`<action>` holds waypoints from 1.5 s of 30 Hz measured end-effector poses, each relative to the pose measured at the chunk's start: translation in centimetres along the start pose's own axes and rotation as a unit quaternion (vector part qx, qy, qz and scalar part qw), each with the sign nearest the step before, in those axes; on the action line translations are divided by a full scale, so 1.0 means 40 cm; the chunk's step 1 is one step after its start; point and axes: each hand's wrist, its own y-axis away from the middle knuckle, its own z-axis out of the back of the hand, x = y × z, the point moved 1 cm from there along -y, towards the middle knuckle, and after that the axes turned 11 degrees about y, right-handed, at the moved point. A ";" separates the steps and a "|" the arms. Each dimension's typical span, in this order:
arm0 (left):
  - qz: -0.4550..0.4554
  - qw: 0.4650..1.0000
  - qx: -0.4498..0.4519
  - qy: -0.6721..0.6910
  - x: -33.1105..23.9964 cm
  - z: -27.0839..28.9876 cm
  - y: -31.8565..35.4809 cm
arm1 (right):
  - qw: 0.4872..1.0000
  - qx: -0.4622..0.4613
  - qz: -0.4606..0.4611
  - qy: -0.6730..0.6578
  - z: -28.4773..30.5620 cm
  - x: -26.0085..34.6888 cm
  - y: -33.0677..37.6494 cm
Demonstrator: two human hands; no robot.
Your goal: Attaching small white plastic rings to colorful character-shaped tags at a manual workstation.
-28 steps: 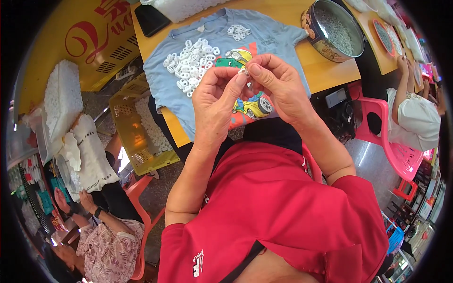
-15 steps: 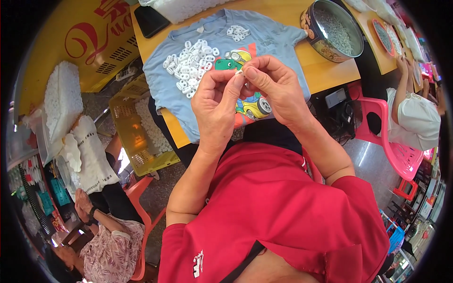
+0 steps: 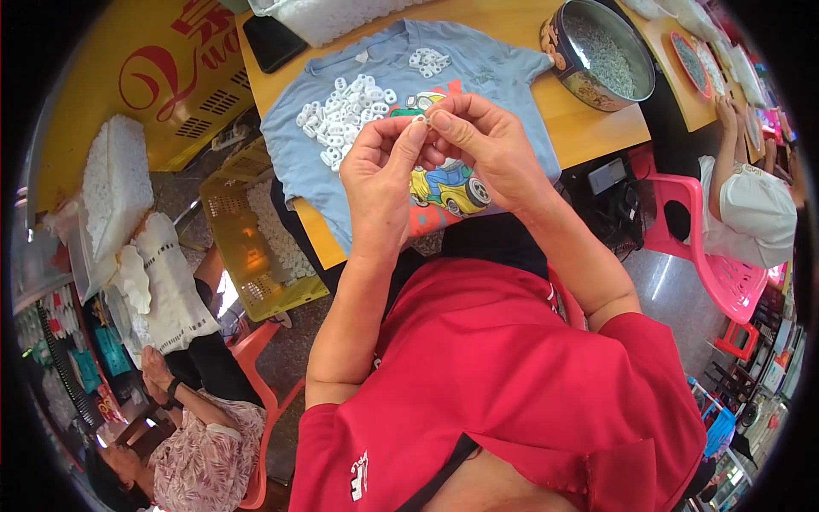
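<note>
Both hands are meeting above the bench edge, forearms rising from the lower frame out of red sleeves and bending inward at the wrists. Left hand (image 3: pixel 381 175) is curling its fingers, thumb and forefinger pinching a small white plastic piece (image 3: pixel 419 120) at the fingertips. Right hand (image 3: pixel 483 145) is closing over from the other side, its fingertips pressing against the same piece, knuckles turned toward the camera. Just beyond the hands, a light blue T-shirt (image 3: pixel 478 64) with a cartoon car print is lying flat on the yellow bench (image 3: pixel 589 128), carrying a loose pile of white pieces (image 3: pixel 341 115) and a smaller cluster (image 3: pixel 429 59) near the collar. A round metal tin (image 3: pixel 597 53) of similar parts is sitting to the right.
</note>
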 end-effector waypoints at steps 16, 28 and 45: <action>0.044 0.997 0.048 0.042 -0.019 -0.009 0.005 | 0.974 0.027 0.066 0.214 0.029 0.067 -0.004; -0.008 0.983 0.151 -0.108 -0.020 -0.011 0.023 | 0.905 0.047 0.164 0.390 0.020 0.106 -0.001; -0.063 0.986 0.129 -0.086 0.002 -0.009 0.037 | 0.782 0.082 0.341 0.515 0.002 0.108 -0.006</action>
